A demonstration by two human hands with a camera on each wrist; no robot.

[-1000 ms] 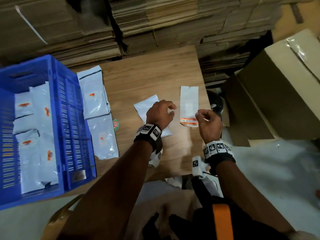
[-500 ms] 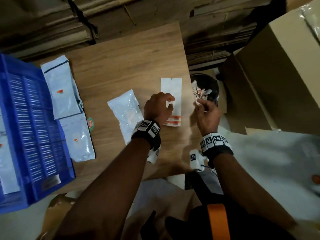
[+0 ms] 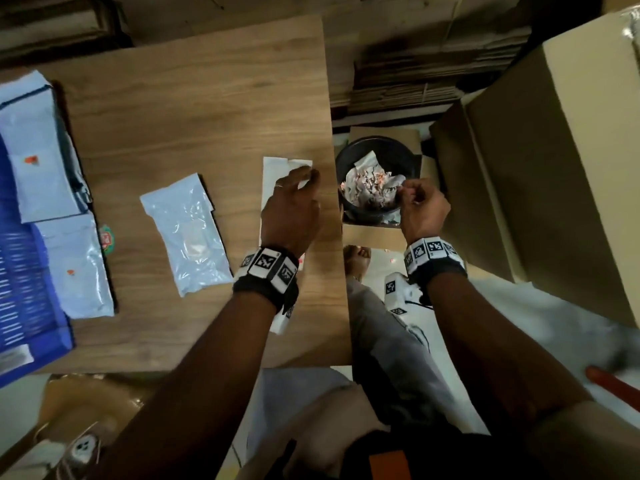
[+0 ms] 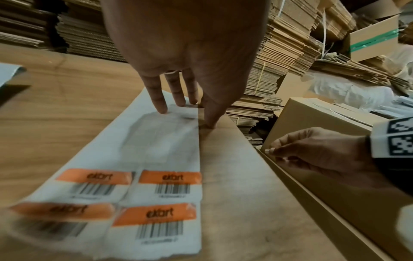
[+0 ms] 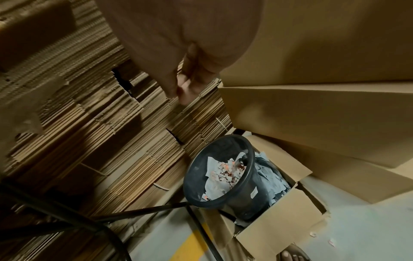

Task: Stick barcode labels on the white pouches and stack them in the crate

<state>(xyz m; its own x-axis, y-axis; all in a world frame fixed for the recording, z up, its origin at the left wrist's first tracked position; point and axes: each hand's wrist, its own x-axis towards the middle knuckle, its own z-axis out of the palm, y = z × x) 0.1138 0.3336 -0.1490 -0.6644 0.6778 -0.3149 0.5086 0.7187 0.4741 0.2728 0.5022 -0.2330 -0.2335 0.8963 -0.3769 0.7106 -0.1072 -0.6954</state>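
A white label sheet [image 3: 273, 174] lies near the table's right edge, with orange-banded barcode labels [image 4: 170, 178] on its near half. My left hand [image 3: 304, 178] rests on the sheet's far end. In the left wrist view its fingertips [image 4: 161, 107] touch the paper and the thumb sits on the wood at the sheet's edge. An unlabelled white pouch [image 3: 187, 233] lies to the left of that hand. My right hand [image 3: 407, 192] hovers off the table, over a black bin [image 3: 349, 157], fingers curled and tips pinched together [image 5: 181, 91]. I see nothing between them.
The blue crate [image 3: 20, 306] stands at the table's left end. Two labelled pouches [image 3: 38, 161] [image 3: 76, 268] lie beside it. The bin holds crumpled label scraps and sits in an open carton [image 5: 279, 227]. A large cardboard box [image 3: 554, 168] stands to the right; flattened cartons are stacked behind.
My right hand has moved right, off the table edge to above the bin. My left hand has gone from the pouch to the far end of the label sheet.
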